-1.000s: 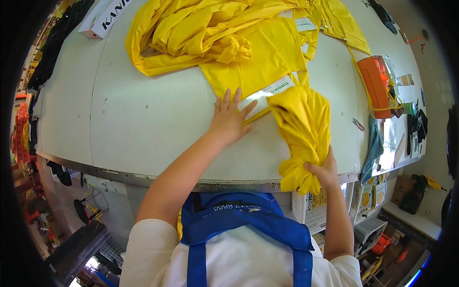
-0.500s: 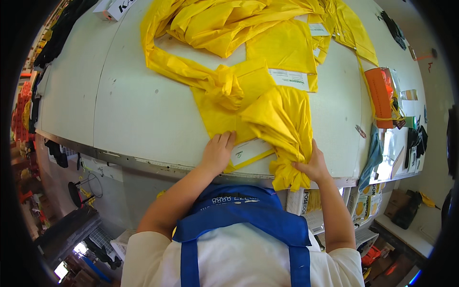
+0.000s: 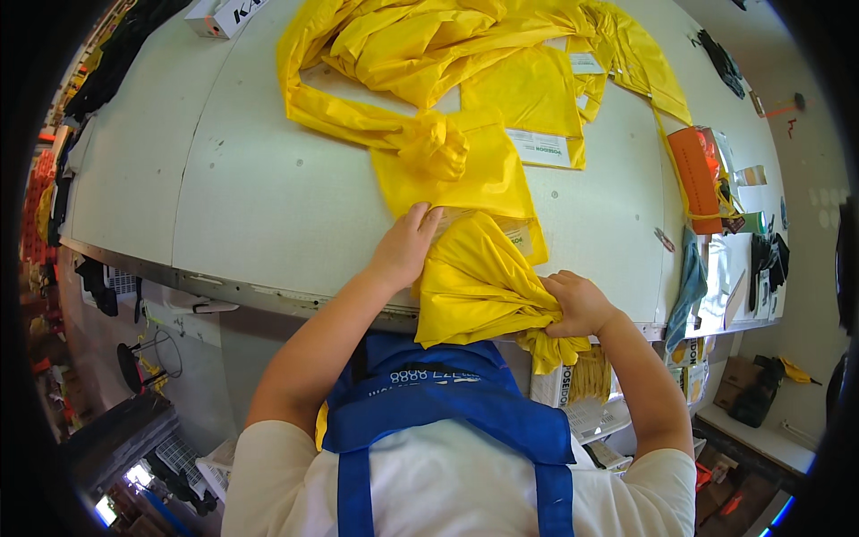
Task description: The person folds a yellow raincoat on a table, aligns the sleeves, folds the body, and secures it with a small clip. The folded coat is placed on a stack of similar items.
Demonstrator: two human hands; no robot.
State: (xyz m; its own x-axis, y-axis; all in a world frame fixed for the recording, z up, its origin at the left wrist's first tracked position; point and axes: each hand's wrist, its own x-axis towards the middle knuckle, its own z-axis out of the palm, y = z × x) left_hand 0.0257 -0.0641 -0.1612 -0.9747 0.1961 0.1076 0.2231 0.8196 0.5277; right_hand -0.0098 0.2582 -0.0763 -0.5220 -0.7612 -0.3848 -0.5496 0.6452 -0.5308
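A large heap of crumpled yellow waterproof fabric (image 3: 501, 80) spreads over the table. Toward the near edge, my right hand (image 3: 577, 304) is closed around a gathered bunch of yellow fabric (image 3: 479, 286), part of which hangs over the edge. My left hand (image 3: 407, 242) has its fingers bent at the left edge of the yellow piece, beside a pale, clear-looking strip with print. A knotted-looking yellow bunch (image 3: 438, 148) lies just beyond the left fingers. Farther right is a flat yellow piece with a white printed label (image 3: 541, 148).
The pale table (image 3: 242, 197) has a metal front edge. On its right stand an orange box (image 3: 695, 179), a blue-grey cloth (image 3: 687, 291) and small tools. A white box (image 3: 224, 13) sits at the far left. Shelving with yellow goods (image 3: 586, 380) lies below the edge.
My right hand has drawn the bunched fabric toward me and turned it, so its folds now run sideways. The left hand has moved slightly away from me.
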